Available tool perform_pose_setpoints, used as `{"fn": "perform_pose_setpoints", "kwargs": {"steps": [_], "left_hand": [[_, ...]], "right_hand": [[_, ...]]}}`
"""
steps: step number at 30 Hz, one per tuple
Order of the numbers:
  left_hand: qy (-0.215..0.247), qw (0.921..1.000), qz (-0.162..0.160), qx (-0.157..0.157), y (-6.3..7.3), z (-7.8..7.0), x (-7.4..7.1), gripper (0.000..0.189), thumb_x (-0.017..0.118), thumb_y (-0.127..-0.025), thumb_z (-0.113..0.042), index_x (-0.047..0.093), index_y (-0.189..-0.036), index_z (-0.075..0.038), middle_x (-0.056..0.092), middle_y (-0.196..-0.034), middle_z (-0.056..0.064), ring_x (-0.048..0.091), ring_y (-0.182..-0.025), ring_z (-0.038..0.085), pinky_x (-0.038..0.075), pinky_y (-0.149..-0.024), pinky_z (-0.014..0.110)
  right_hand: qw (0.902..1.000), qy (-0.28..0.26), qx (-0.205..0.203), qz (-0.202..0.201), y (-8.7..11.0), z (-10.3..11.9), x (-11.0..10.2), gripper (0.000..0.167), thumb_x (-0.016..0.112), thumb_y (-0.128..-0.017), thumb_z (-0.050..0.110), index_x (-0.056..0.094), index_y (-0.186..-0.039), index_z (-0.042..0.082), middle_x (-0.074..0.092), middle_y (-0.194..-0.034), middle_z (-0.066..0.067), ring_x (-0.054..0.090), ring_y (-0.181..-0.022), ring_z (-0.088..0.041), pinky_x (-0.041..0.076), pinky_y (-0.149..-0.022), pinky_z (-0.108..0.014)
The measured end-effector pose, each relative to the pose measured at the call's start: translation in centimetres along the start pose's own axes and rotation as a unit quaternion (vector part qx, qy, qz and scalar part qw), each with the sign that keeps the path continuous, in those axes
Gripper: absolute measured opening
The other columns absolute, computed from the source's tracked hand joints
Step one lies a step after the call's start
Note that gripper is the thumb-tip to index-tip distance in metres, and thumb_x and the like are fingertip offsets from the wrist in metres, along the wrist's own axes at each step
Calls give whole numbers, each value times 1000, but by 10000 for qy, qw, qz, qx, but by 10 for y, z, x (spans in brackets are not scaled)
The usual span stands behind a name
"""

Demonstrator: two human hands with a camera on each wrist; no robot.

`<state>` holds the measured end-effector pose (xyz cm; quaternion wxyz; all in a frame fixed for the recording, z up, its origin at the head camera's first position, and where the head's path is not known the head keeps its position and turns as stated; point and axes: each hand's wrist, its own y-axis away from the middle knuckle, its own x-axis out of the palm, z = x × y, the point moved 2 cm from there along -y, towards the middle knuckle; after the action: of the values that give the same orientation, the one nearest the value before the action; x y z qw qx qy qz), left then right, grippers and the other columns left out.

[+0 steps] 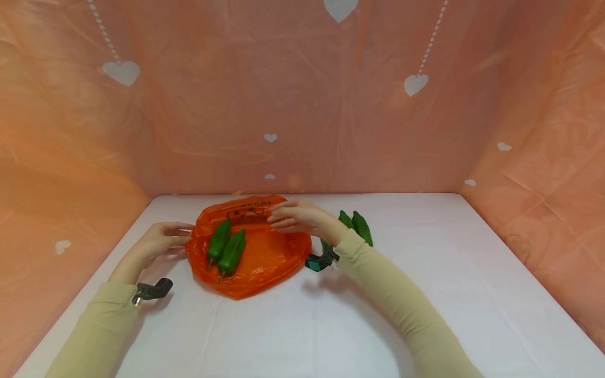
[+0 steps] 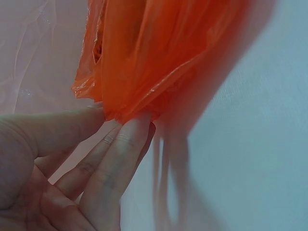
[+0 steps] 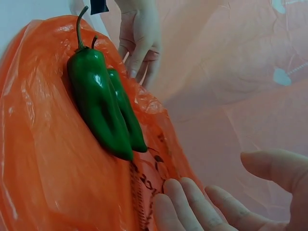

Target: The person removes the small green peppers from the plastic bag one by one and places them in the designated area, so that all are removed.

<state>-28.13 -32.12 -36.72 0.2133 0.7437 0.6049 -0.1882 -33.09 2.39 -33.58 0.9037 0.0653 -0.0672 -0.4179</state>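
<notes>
An orange plastic bag with dark print lies on the white table, left of the middle. Two green peppers rest side by side on it, their stems toward the near side. At the bag's left edge my left hand pinches the plastic between thumb and fingers, which the left wrist view shows close up. Over the bag's right part hovers my right hand, fingers extended and thumb apart, holding nothing. More green peppers lie right of the bag, partly hidden behind my right wrist.
Orange sheeting with white hearts rises at the back and both sides of the white table. Each wrist wears a dark device, such as the left wrist mount.
</notes>
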Motion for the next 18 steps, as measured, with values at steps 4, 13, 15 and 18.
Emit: {"fn": "perform_pose_setpoints", "kwargs": {"steps": [4,13,15,18], "left_hand": [[55,10000,-30,-28,1,0,-1,48,55,-97,-13,42,-136,12,54,-124,31,63,-101,31,54,-84,39],[54,10000,-41,-44,2,2,-1,47,54,-97,-13,42,-136,11,54,-124,31,64,-100,30,54,-84,38],[70,10000,-35,-4,2,1,-1,47,54,-97,-12,42,-136,12,54,-125,31,64,-101,30,54,-84,38],[105,9999,-33,30,1,2,-1,46,54,-97,-10,42,-135,12,54,-124,32,64,-100,29,54,-84,38]], "right_hand": [[10000,20,95,-7,-9,-6,6,46,51,-100,16,41,-138,-8,52,-133,-23,47,-124,-39,43,-100,-41],[9996,-62,272,-19,-23,-21,13,46,50,-100,17,43,-138,-8,49,-134,-27,48,-124,-37,43,-101,-41],[9996,-55,289,-4,-24,-24,15,45,49,-101,17,43,-137,-9,49,-134,-28,48,-124,-38,42,-101,-41],[9994,-16,349,-13,-27,-27,18,45,48,-101,17,43,-137,-9,50,-134,-27,49,-123,-37,42,-101,-41]]}}
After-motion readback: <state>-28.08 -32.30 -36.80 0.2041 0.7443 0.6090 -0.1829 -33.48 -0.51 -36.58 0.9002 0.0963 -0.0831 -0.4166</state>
